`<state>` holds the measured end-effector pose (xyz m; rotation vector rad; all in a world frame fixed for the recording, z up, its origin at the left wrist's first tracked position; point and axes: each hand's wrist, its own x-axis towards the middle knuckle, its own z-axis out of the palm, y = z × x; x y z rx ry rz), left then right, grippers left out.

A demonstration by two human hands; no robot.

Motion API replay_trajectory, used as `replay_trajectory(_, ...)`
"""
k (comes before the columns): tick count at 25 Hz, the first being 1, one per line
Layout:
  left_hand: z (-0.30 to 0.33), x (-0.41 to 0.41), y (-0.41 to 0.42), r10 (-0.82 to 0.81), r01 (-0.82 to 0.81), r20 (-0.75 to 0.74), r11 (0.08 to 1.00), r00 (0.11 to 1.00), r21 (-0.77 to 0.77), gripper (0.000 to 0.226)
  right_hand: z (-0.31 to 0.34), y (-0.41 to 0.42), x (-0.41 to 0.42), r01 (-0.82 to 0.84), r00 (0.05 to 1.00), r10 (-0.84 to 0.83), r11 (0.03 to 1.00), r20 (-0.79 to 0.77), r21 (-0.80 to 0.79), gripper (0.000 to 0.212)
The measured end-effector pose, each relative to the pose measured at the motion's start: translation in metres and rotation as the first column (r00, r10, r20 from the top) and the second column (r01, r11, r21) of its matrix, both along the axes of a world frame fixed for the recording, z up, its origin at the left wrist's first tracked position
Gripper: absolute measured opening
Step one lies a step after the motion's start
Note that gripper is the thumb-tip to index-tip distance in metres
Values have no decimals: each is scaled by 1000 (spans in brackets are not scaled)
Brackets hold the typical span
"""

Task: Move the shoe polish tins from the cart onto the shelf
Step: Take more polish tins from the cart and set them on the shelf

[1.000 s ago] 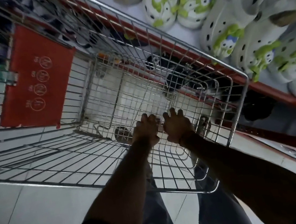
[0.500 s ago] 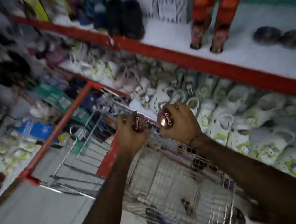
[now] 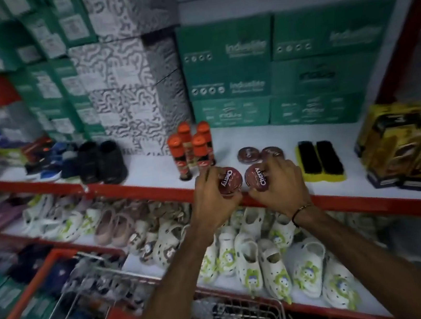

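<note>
Hovering over the shelf (image 3: 150,168) edge, your left hand (image 3: 211,200) and right hand (image 3: 279,187) each clamp a Cherry tin, left tin (image 3: 230,181), right tin (image 3: 258,176). Set them flat; let go early and they could roll off onto the clogs (image 3: 248,257) below.

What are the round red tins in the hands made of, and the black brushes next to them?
The tin in the left hand and the tin in the right hand look like thin painted metal: glossy dark red lids with a printed name and a bright sheen, though plastic cannot be ruled out. The brushes seem to have dense matte black bristles on a smooth yellow base, plastic or painted wood.
</note>
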<state>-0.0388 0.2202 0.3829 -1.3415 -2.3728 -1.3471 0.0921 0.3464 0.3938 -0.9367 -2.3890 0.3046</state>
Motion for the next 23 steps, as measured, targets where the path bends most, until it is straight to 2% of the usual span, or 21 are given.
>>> replay_trajectory(3,1,7,48,-23,16,-31,980,999,-198,39,2,32,13,90,972,-100,994,212,59,41)
replay_trajectory(5,-1,7,66,-21,8,-42,952,999,-304,40,0,45,13,90,944,-105,994,312,62,35)
replay_trajectory(9,-7,1,88,-23,-34,-144,924,989,-382,29,-6,63,8,57,928,-94,992,361,111,35)
replay_trajectory(13,-9,-8,95,-78,-23,-183,869,980,-494,45,-10,74,8,25,915,-66,994,398,109,43)
replay_trajectory(17,-9,-13,100,-107,-10,-200,861,974,-509,44,-11,81,8,19,906,-57,995,420,95,46)
replay_trajectory(20,1,-20,109,-145,55,-176,899,974,-435,36,-6,90,5,17,942,-26,999,333,32,44)
replay_trajectory(23,12,-29,125,-181,108,-143,906,973,-409,41,5,109,-5,-16,953,16,1000,302,-4,48)
